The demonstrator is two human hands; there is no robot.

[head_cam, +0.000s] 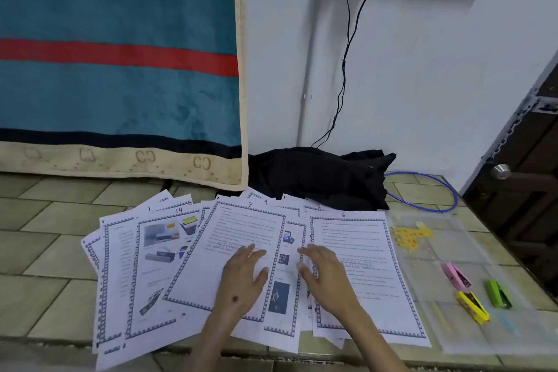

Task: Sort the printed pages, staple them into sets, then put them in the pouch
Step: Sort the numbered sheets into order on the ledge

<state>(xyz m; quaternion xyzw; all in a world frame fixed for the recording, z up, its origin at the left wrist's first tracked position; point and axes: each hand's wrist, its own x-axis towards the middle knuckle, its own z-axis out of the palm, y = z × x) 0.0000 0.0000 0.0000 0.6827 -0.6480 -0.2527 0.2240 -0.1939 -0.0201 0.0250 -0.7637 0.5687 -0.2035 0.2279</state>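
Pages [241, 266] lay fanned on tiled floor [45, 251], long axes running away from person. Page 7 [238, 238] as landmark: left hand [244, 273] flat on it, fingers spread. Right hand [324, 270] just right, fingers spread on page 6 [362, 251]. Pouch [437, 251] and staplers [471, 293] further right, nearer right hand.

Dim, even indoor light (soft shadows), slight blur, edges visibly bowed.

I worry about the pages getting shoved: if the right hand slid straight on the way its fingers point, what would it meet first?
Probably the sheet with small pictures between pages 7 and 6; the right hand points up-left across it.
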